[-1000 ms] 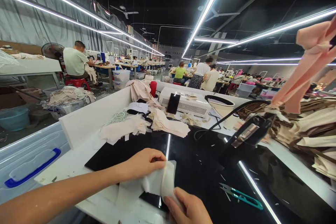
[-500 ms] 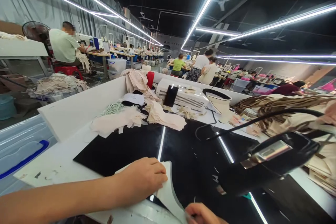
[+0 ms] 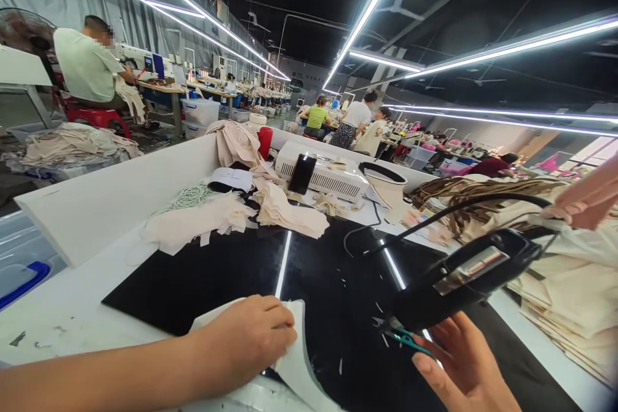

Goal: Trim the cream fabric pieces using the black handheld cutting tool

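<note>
My left hand (image 3: pixel 251 338) lies over a white curved fabric piece (image 3: pixel 297 357) at the front edge of the black board. Its fingers are curled down on the piece; the thumb is hidden. My right hand (image 3: pixel 466 367) reaches in at the right, thumb and fingers apart around the teal handle of thread snips (image 3: pixel 410 340). The snips lie on the board with their blades pointing left. Part of the index finger is behind a black corded device (image 3: pixel 463 277) hanging just above.
Cream fabric pieces (image 3: pixel 290 212) and pale green cord (image 3: pixel 188 198) lie behind the black board (image 3: pixel 193 290). A phone (image 3: pixel 302 174) leans on a white vented machine (image 3: pixel 338 183). Fabric stacks (image 3: pixel 570 302) stand at right. A seated person (image 3: pixel 87 64) works at far left.
My right hand has left the edge of the fabric piece and moved right to the snips, its fingers parting. My left hand stays on the piece. The view has shifted slightly.
</note>
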Available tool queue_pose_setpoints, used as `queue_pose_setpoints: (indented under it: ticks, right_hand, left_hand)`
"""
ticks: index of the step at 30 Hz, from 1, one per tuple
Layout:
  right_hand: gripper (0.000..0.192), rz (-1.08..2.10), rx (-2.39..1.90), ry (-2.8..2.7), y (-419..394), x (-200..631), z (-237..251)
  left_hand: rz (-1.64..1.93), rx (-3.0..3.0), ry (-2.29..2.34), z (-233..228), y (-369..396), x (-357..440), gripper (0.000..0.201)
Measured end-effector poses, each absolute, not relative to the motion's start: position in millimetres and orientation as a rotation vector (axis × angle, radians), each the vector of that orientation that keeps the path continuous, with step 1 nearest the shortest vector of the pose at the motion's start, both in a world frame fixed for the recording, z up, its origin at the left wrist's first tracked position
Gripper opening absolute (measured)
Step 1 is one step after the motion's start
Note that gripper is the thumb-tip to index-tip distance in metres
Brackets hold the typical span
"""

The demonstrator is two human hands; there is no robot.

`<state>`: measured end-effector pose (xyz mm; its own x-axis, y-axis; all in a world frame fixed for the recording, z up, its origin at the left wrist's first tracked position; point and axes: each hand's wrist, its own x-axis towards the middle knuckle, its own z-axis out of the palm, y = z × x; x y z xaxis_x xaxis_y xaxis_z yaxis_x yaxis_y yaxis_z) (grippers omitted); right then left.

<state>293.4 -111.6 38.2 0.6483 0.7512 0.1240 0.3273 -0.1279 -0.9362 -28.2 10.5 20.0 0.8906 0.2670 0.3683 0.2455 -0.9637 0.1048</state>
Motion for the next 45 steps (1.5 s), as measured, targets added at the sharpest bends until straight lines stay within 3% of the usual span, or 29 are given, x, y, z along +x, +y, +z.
queue_pose_setpoints:
  ticks: [2,10,14,19,28,36,45]
  right_hand:
    - [0.110,0.444,-1.636,-0.903,-100,295,47]
    - [0.093,0.220,-1.555,-0.996,-62,266,85]
    - [0.073,0.115,-1.471,-1.013,-43,251,97]
    - [0.048,0.108,-1.380,-1.004,-27,230,103]
    - [0.035,0.180,-1.116,-0.942,-13,190,101]
    - [0.042,0.402,-0.863,-0.951,-7,181,86]
    - [0.046,0.495,-0.768,-0.920,-4,173,82]
  left_hand:
    - [0.608,3.004,0.405,18,10,-28,0.006]
    - [0.599,3.044,0.353,8,7,-25,0.009]
    - [0.556,3.076,0.301,6,4,-22,0.012]
    - [0.519,3.074,0.255,20,1,-18,0.012]
    - [0.481,3.047,0.167,31,10,-2,0.010]
    - [0.449,3.197,0.161,6,3,0,0.011]
    - [0.618,3.226,0.201,15,-4,-1,0.012]
